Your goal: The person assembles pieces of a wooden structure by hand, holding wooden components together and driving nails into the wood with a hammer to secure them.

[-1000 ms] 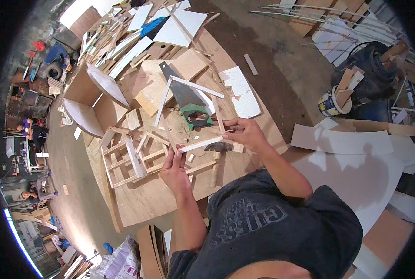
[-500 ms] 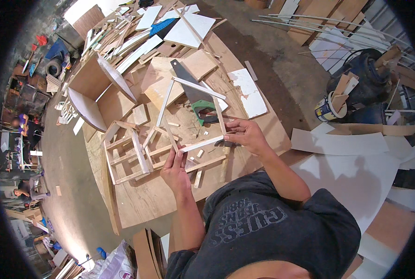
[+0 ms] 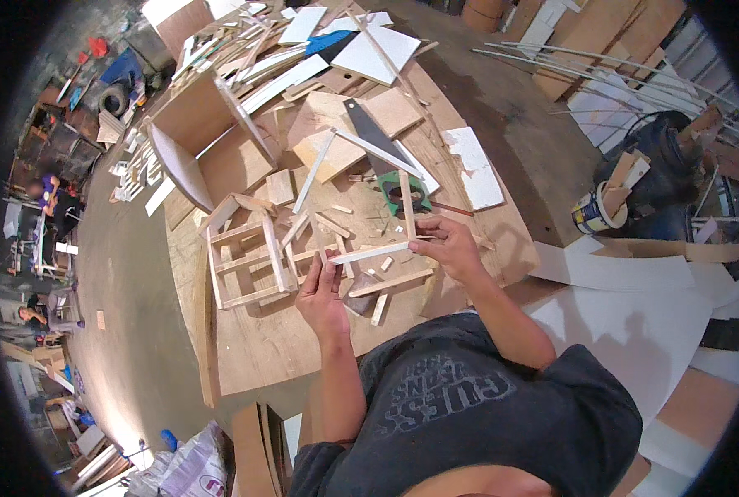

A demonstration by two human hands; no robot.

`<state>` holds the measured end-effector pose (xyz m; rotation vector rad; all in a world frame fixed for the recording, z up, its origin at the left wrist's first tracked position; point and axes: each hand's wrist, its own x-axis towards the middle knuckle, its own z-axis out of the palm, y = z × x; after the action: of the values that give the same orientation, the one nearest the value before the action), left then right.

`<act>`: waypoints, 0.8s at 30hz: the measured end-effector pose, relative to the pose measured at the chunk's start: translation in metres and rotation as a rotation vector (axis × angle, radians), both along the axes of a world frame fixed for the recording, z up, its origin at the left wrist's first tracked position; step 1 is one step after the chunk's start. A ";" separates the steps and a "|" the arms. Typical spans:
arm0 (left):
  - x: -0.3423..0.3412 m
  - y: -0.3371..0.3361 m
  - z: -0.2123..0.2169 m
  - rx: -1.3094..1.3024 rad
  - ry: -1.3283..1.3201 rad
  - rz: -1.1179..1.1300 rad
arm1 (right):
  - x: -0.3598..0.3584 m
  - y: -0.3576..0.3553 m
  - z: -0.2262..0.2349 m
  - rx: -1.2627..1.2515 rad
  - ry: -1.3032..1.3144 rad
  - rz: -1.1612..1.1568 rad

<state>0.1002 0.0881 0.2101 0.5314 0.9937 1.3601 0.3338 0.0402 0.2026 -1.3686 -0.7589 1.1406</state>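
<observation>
A light wooden frame (image 3: 373,253) of thin strips with white edges is held up over the workbench in both of my hands. My left hand (image 3: 324,302) pinches its near left corner, and my right hand (image 3: 450,251) grips the near right corner. Beyond it lies a handsaw (image 3: 373,142) with a green handle, partly covered by the frame. To the left on the bench stands a small open framework (image 3: 251,262) of wooden strips. Short offcuts (image 3: 379,310) and a longer strip (image 3: 392,282) lie just below the held frame.
A plywood box with curved sides (image 3: 235,162) stands at the bench's far left. Scrap boards (image 3: 377,58) pile up at the far end. White panels (image 3: 626,311) lie at the right, near a bucket of offcuts (image 3: 599,212). Other people (image 3: 48,199) are at the far left.
The view has shifted, so the bench appears further right. Against the saw, the held frame has moved slightly left, uncovering a thin reddish stick beside the saw handle. Both hands keep their grip.
</observation>
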 end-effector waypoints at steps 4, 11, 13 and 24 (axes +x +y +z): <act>-0.011 -0.005 0.007 0.054 -0.031 0.013 | -0.020 0.000 -0.022 0.056 0.101 -0.006; -0.023 -0.006 0.000 0.163 0.194 0.033 | -0.052 -0.005 -0.056 0.112 0.310 -0.014; -0.020 -0.007 -0.002 0.188 0.312 0.039 | -0.054 -0.006 -0.062 0.081 0.372 -0.034; 0.021 0.001 -0.032 0.465 0.767 0.089 | -0.041 0.001 -0.121 -0.078 0.380 -0.024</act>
<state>0.1209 0.0895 0.1783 1.4464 1.3131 1.5009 0.2926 0.0407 0.0817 -1.1722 -0.4266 1.3715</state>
